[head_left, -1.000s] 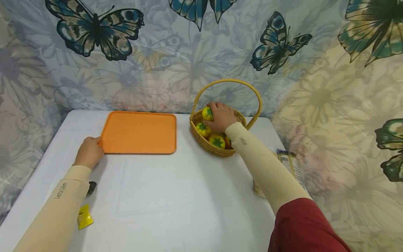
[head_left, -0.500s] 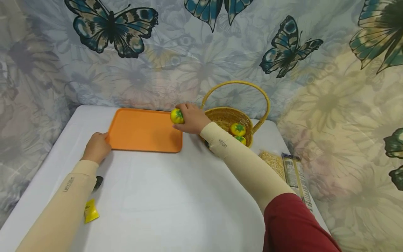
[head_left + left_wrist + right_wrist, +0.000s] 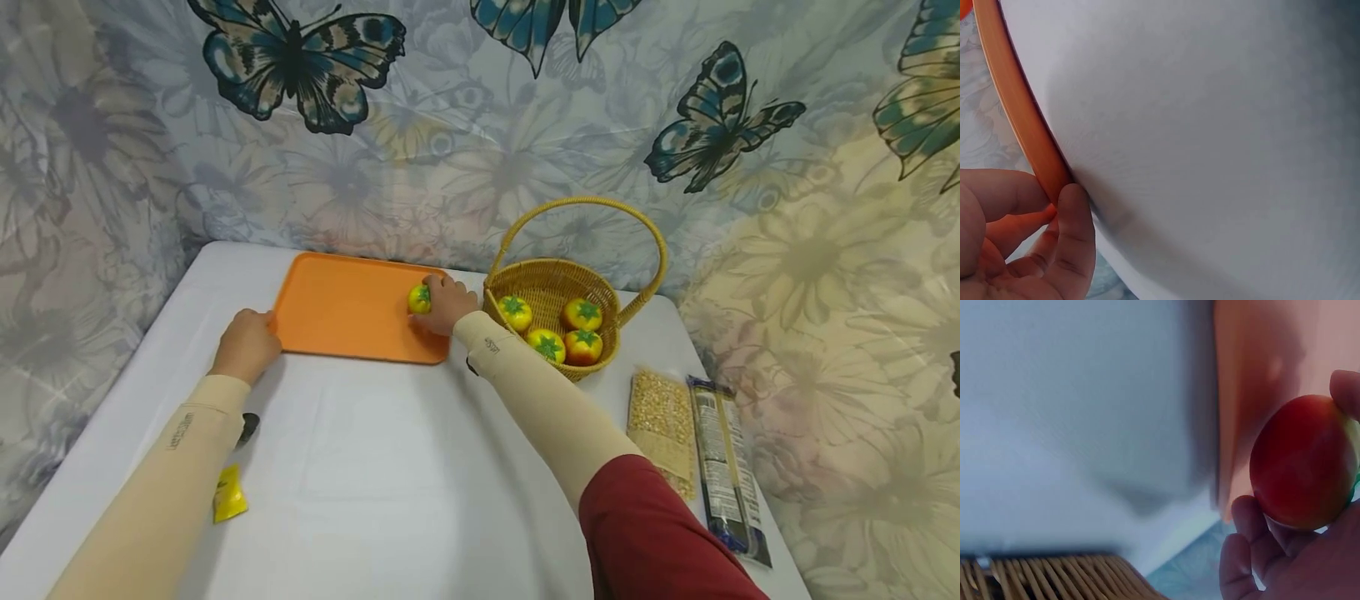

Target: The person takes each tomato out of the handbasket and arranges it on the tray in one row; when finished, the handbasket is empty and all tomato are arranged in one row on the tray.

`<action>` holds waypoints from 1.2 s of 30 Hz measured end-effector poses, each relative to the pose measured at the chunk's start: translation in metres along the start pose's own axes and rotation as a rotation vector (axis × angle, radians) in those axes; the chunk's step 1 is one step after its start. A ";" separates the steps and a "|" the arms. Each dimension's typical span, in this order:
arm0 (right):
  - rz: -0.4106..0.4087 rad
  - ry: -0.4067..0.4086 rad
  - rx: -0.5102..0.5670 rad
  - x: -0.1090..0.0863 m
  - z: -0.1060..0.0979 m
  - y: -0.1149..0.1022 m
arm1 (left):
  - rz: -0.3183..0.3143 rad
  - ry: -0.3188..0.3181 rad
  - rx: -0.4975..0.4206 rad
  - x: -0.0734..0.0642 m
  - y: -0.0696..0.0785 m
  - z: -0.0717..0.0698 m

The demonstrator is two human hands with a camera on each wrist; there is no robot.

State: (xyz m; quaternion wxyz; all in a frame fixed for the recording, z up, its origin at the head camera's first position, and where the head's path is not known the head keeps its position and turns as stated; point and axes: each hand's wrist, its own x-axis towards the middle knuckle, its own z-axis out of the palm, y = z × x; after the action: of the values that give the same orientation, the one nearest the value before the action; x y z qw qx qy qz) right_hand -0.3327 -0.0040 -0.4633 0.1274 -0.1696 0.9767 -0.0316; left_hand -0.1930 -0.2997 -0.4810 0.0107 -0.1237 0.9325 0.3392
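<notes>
My left hand (image 3: 246, 343) pinches the near left corner of an orange tray (image 3: 348, 308); in the left wrist view the thumb and fingers (image 3: 1075, 234) close on its rim (image 3: 1025, 106). A tomato (image 3: 419, 300), yellow with a green star-shaped top, is gripped in my right hand (image 3: 452, 303) close over the right end of the tray. Seen from the right wrist, the tomato's underside (image 3: 1304, 465) is red, with fingertips around it. Just right of this hand stands a wicker basket (image 3: 551, 282) with a tall handle, holding several similar tomatoes (image 3: 582, 315).
On the right side of the white-covered table (image 3: 360, 467) lie a bag of yellow kernels (image 3: 662, 429) and a long printed packet (image 3: 726, 467). A small yellow packet (image 3: 229, 494) and a dark object (image 3: 248, 428) lie near the left forearm. A butterfly-print cloth (image 3: 450, 167) hangs behind.
My right hand has lifted a tomato out of the basket and carried it left, then down over the tray's right end. The left hand keeps its hold while the head view shifts.
</notes>
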 end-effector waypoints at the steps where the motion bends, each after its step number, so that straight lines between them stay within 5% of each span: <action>1: -0.002 -0.002 0.000 0.000 0.002 0.001 | -0.004 0.002 -0.002 -0.001 0.001 0.000; 30: 0.004 -0.045 -0.021 -0.005 -0.006 0.003 | 0.002 0.001 0.016 -0.002 0.002 0.001; 36: -0.020 0.006 -0.011 -0.011 -0.007 0.005 | 0.004 -0.009 0.024 -0.001 0.003 0.000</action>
State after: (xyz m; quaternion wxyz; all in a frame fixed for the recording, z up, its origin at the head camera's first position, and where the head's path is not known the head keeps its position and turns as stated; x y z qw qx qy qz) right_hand -0.3259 0.0042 -0.4544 0.1233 -0.1800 0.9755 -0.0279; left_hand -0.1929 -0.2967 -0.4790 0.0156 -0.1203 0.9367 0.3284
